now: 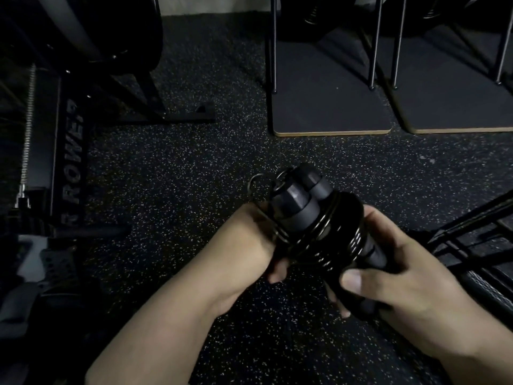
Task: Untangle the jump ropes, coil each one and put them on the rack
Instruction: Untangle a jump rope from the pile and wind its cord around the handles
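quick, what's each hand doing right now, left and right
Left hand: gripping the jump rope bundle at its wrapped handles.
Right hand: gripping the bundle's other end, thumb pressed on the coils.

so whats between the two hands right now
In the head view, the coiled jump rope sits between the left hand and the right hand: its two black handles side by side with cable wound round them. Both hands grip it directly.

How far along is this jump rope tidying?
One jump rope looks coiled already: its black cord is wound in loops round the two handles laid side by side. Both hands hold it above the speckled floor, the left hand at the far end, the right hand pinching the near end. It is not on any rack yet; other ropes are not visible.
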Action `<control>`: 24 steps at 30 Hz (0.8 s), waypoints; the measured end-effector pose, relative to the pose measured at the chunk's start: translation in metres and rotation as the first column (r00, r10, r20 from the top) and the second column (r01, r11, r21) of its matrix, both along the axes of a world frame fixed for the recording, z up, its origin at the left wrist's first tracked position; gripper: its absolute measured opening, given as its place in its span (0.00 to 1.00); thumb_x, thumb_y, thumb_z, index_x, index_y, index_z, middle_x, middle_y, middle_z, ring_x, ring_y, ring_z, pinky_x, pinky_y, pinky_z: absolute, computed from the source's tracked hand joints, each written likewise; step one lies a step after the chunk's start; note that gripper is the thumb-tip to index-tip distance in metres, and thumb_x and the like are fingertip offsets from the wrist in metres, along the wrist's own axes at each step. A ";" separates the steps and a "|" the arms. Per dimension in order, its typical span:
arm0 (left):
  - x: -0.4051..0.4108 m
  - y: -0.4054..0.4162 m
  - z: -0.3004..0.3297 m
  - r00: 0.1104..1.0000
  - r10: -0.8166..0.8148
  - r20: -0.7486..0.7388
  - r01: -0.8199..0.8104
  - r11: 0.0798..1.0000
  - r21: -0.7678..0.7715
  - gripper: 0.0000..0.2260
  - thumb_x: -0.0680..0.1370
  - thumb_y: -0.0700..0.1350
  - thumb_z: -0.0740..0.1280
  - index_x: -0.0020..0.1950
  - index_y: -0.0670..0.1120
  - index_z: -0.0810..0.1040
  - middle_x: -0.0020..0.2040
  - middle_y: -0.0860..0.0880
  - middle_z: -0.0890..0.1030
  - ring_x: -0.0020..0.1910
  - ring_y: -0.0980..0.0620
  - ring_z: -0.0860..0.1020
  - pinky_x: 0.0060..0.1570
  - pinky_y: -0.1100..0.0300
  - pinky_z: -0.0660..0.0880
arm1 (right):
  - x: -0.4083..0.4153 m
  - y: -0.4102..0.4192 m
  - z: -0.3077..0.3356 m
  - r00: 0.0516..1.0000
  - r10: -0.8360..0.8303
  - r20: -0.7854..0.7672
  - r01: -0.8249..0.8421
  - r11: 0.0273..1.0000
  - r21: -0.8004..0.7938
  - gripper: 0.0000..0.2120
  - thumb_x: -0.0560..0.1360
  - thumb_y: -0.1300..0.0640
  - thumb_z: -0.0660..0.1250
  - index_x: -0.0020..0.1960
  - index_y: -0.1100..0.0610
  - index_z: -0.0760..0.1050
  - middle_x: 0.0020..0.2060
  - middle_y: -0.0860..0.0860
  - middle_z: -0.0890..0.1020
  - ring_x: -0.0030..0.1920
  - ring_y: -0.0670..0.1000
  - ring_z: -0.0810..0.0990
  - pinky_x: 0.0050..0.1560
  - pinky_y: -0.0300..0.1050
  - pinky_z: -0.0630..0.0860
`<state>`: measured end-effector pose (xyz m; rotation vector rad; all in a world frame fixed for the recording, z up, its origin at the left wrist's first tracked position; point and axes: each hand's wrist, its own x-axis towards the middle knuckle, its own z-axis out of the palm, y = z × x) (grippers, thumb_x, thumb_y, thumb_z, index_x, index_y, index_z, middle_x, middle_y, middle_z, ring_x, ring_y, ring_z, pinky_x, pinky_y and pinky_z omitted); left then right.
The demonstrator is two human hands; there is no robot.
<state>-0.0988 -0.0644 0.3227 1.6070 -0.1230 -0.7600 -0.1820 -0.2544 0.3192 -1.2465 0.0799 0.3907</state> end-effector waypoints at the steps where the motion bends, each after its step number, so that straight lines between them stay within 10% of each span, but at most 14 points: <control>1: 0.001 -0.003 0.000 0.999 0.025 -0.027 -0.026 0.999 -0.044 0.18 0.84 0.32 0.57 0.42 0.46 0.81 0.30 0.52 0.74 0.27 0.53 0.68 0.25 0.59 0.64 | 0.006 0.004 0.004 0.999 -0.004 0.045 0.000 0.997 0.083 0.33 0.60 0.58 0.85 0.62 0.48 0.78 0.38 0.58 0.82 0.33 0.55 0.80 0.31 0.46 0.78; 8: -0.004 -0.012 0.005 0.969 0.187 -0.160 -0.200 0.978 -0.065 0.12 0.84 0.40 0.55 0.49 0.37 0.76 0.34 0.48 0.72 0.29 0.52 0.68 0.29 0.57 0.65 | 0.013 -0.002 -0.007 0.970 -0.244 0.006 0.244 0.969 -0.029 0.37 0.65 0.63 0.78 0.69 0.39 0.77 0.61 0.52 0.85 0.60 0.51 0.84 0.59 0.52 0.75; 17: -0.009 -0.020 0.004 0.986 0.080 0.148 -0.125 0.938 0.323 0.13 0.82 0.45 0.57 0.43 0.40 0.75 0.28 0.50 0.71 0.29 0.49 0.70 0.31 0.50 0.68 | 0.012 0.011 0.002 0.998 -0.058 0.015 0.059 0.893 -0.446 0.42 0.63 0.50 0.85 0.64 0.25 0.63 0.49 0.38 0.85 0.47 0.38 0.83 0.47 0.29 0.77; 24: -0.013 -0.027 -0.003 0.952 0.129 0.277 -0.195 0.954 0.229 0.13 0.86 0.53 0.57 0.66 0.56 0.77 0.40 0.52 0.78 0.34 0.58 0.75 0.37 0.59 0.72 | 0.014 0.015 -0.008 0.947 -0.320 0.039 0.318 0.908 -0.273 0.26 0.58 0.38 0.75 0.56 0.42 0.81 0.45 0.49 0.87 0.45 0.50 0.87 0.46 0.48 0.78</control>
